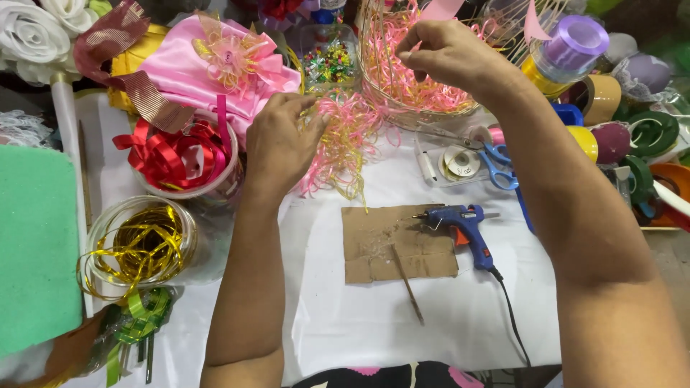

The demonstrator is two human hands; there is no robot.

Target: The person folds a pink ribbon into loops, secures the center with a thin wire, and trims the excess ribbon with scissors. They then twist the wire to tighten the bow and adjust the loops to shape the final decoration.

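My left hand (282, 144) grips a loose bundle of curled pink and gold ribbon strands (343, 144) that hangs down over the white table. My right hand (445, 54) is raised at the gold wire basket (374, 90), pinching thin pink strands that fill it. A blue glue gun (463, 224) lies below on the edge of a brown cardboard sheet (395, 248), with a thin wooden stick (408, 284) across it. Both forearms reach in from the bottom edge.
A clear bowl of red ribbon (183, 162) and one of gold ribbon (140, 248) stand at the left, beside a green foam block (36, 244). Pink satin fabric (194, 72) lies behind. Blue scissors (499, 169), tape rolls (575, 47) and ribbon spools crowd the right.
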